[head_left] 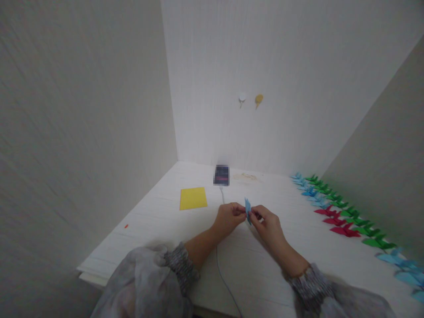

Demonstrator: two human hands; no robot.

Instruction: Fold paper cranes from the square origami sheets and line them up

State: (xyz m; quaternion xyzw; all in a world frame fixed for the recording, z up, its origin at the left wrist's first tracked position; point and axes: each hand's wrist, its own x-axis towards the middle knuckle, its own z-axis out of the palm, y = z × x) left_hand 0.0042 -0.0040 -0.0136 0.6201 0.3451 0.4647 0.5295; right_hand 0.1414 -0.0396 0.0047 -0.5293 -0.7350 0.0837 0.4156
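Note:
A small folded piece of light blue origami paper (248,211) is held upright above the white table, between my two hands. My left hand (230,217) pinches its left side with thumb and fingertips. On the other side, my right hand (267,224) grips it the same way, its fingers closed. The fingertips cover part of the folds, so its exact shape is hard to make out. A stack of yellow square paper (193,198) lies to the left, beyond my left forearm.
Folded paper cranes in green (378,241), red (345,230) and blue (394,257) stand in rows along the right side. A phone (221,175) with a blurred screen rests near the back wall; its white cable (221,271) runs under my left arm. Two hooks (259,99) are on the wall.

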